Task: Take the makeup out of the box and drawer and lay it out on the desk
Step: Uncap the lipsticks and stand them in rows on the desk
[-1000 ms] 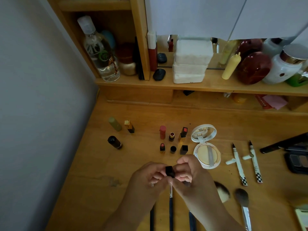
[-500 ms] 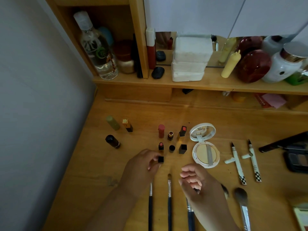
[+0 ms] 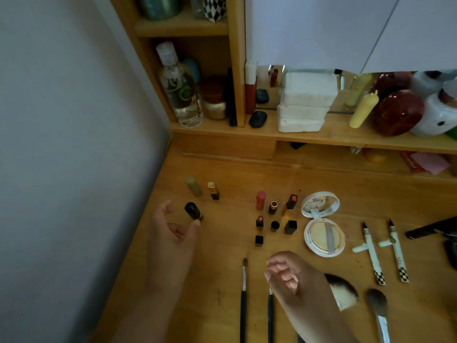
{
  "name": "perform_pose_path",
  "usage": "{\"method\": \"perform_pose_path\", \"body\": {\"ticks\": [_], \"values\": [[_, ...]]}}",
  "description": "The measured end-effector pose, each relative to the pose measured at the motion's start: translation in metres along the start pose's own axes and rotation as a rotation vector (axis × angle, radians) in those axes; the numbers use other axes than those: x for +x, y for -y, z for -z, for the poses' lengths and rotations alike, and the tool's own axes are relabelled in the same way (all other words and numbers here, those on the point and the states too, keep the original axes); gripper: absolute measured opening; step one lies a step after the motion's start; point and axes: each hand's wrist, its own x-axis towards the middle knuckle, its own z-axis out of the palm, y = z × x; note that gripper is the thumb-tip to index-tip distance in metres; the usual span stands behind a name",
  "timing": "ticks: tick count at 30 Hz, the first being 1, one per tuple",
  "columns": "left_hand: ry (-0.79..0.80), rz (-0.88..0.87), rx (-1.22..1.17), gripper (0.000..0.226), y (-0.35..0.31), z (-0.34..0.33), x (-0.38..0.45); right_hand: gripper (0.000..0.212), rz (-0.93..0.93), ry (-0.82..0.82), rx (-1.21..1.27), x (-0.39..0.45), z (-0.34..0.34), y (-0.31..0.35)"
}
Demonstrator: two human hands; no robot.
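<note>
The left hand (image 3: 173,233) hovers over the desk (image 3: 222,280) at the far left, palm up, fingers loosely spread and holding nothing; its fingertip lies just beside a dark round tube (image 3: 193,211), though contact cannot be told. At twelve o'clock from that tube stand an olive tube (image 3: 194,186) and a gold-and-black lipstick (image 3: 213,190). Toward the middle, a cluster of lipsticks (image 3: 274,214) stands upright, with a small black cap (image 3: 259,240) at six o'clock from it. Below, two thin brushes (image 3: 243,293) lie side by side. The right hand (image 3: 291,276) hovers above them, fingers loosely curled, holding nothing. At three o'clock from the lipsticks lies an open cushion compact (image 3: 322,233). Further right lie two eyeliner pens (image 3: 373,253), caps off beside them, and two fluffy brushes (image 3: 377,300) at six o'clock.
</note>
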Motion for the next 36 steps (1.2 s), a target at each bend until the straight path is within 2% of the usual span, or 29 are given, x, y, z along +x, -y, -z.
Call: {"method": "perform_pose_path", "body": {"ticks": [3, 8, 10, 13, 16, 18, 21, 25, 28, 32, 36], "values": [[0.103, -0.039, 0.024, 0.065, 0.005, -0.009, 0.017, 0.026, 0.024, 0.013, -0.027, -0.002, -0.008, 0.004], [0.171, -0.085, 0.202, 0.025, 0.007, -0.013, 0.027, 0.026, 0.014, 0.035, -0.013, -0.008, -0.012, 0.007], [0.164, -0.061, 0.168, 0.018, 0.001, -0.005, 0.020, 0.024, 0.021, 0.032, -0.003, -0.010, -0.012, 0.010], [0.324, 0.071, -0.085, 0.010, -0.016, 0.008, -0.007, 0.014, -0.006, 0.004, 0.094, -0.010, -0.010, 0.018], [0.522, 0.195, -0.367, 0.010, -0.035, 0.009, -0.046, 0.032, -0.055, 0.111, 0.196, -0.011, -0.006, 0.026], [0.583, 0.245, -0.497, 0.011, -0.043, 0.004, -0.066, 0.024, -0.056, 0.160, 0.174, -0.012, -0.003, 0.031], [0.586, 0.299, -0.537, 0.020, -0.051, -0.003, -0.082, 0.023, 0.023, 0.174, 0.098, -0.019, 0.003, 0.031], [0.382, 0.479, -0.726, 0.035, -0.051, 0.002, -0.068, 0.021, -0.086, 0.156, 0.146, -0.029, 0.013, 0.021], [0.461, 0.468, -0.946, 0.032, -0.056, 0.005, -0.057, 0.019, -0.255, 0.162, 0.460, -0.031, 0.021, 0.018], [0.580, 0.605, -1.281, 0.031, -0.058, 0.002, -0.061, 0.035, -0.362, 0.195, 0.738, -0.028, 0.029, 0.016], [0.589, 0.674, -1.259, 0.032, -0.040, 0.001, -0.066, 0.024, -0.387, 0.212, 0.832, -0.023, 0.033, 0.017]]}}
